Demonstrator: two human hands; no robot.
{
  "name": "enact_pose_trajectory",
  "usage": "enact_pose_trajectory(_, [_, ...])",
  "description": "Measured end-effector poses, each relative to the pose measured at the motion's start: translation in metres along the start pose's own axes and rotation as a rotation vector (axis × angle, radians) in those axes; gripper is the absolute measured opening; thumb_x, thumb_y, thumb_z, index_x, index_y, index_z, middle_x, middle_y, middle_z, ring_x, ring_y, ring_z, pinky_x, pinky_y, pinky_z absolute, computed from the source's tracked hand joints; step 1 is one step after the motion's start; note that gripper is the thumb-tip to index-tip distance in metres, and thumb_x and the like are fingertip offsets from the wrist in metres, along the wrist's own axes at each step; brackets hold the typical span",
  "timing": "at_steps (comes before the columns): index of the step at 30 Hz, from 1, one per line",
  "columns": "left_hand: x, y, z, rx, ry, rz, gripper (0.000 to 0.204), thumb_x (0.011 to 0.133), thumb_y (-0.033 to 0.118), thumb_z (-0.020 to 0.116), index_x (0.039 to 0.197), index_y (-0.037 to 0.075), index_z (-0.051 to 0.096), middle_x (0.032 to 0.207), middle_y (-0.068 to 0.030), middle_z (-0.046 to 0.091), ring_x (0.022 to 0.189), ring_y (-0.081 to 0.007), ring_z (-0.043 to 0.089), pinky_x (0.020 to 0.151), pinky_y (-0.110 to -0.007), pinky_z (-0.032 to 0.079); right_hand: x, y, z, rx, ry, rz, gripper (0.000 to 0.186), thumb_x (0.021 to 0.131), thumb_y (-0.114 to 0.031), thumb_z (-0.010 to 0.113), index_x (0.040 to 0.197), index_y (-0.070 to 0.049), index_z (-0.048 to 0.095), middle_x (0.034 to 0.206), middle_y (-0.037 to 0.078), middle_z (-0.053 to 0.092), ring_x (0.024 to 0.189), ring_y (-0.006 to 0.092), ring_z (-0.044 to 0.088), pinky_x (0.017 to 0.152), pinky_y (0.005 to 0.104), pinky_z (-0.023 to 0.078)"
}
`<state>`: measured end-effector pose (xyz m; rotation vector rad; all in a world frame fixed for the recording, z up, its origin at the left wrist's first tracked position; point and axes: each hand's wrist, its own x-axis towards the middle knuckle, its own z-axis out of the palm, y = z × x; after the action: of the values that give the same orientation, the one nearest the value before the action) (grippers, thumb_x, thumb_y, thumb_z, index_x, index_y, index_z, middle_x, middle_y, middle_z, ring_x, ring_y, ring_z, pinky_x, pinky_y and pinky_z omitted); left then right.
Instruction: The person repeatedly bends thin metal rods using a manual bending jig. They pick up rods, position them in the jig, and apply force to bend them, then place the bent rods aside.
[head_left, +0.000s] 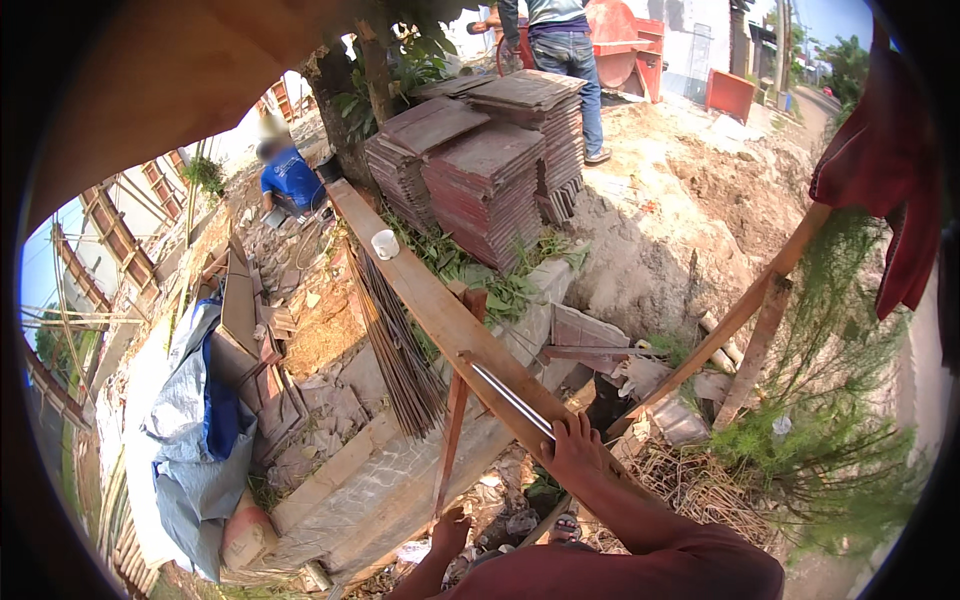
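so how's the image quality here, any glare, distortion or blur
Head view: hard sunlight bleaches the sandy mound; fisheye bends the long plank and blackens the corners; the right hand on the metal rod is sharp; the crouching person has a blurred head.

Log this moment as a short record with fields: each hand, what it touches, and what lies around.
right hand: right hand rests on the long sloping wooden plank, fingers over a thin grey metal rod
left hand: left hand low, open, beside the reddish wooden post; contact unclear
on plank: small white cup
below plank: bundle of rusty steel bars
behind: stacks of reddish roof tiles
left: crumpled blue-grey tarpaulin
others: a crouching person in blue; a standing person in jeans
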<state>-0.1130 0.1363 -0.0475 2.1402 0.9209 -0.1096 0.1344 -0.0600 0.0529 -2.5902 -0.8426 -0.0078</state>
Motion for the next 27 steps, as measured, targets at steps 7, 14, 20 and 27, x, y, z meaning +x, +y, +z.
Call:
enact_pose_trajectory(7, [0.06,0.096,-0.009,-0.057,-0.075,0.439,0.04,0.087,0.025,0.059,0.121,0.005,0.054,0.114,-0.0166,0.061,0.096,-0.0281,0.063,0.081,-0.038,0.05,-0.002,-0.014,-0.005,-0.04,-0.022,-0.006,0.072,0.079,-0.047,0.061,0.132,-0.005,0.037,0.135,0.017,0.033,0.129,0.0344,0.028,0.1,0.0552,0.029])
enact_pose_trajectory(14, [0.096,-0.076,0.027,0.26,-0.264,0.032,0.05,0.082,0.042,0.061,0.12,0.009,0.057,0.102,-0.0139,0.067,0.093,-0.0257,0.064,0.084,-0.036,0.05,-0.005,-0.02,-0.013,-0.185,-0.083,-0.096,0.081,0.076,-0.047,0.063,0.14,-0.011,0.029,0.14,0.018,0.029,0.132,0.0357,0.027,0.102,0.0566,0.029])
enact_pose_trajectory(20, [0.014,-0.29,0.021,0.622,-0.637,-0.083,0.052,0.085,0.05,0.05,0.11,0.006,0.063,0.112,-0.0163,0.063,0.106,-0.0309,0.058,0.091,-0.039,0.045,-0.01,-0.019,-0.007,-0.251,-0.069,-0.127,0.081,0.075,-0.044,0.064,0.142,-0.016,0.028,0.141,0.017,0.03,0.131,0.037,0.029,0.101,0.0566,0.03])
enact_pose_trajectory(27, [-0.041,-0.332,0.013,0.327,-0.395,-0.32,0.051,0.085,0.049,0.052,0.111,0.007,0.063,0.11,-0.0161,0.064,0.105,-0.0299,0.059,0.09,-0.039,0.045,-0.014,-0.022,-0.008,-0.224,-0.041,-0.127,0.08,0.075,-0.041,0.064,0.141,-0.014,0.029,0.136,0.016,0.036,0.131,0.0345,0.03,0.102,0.0525,0.031])
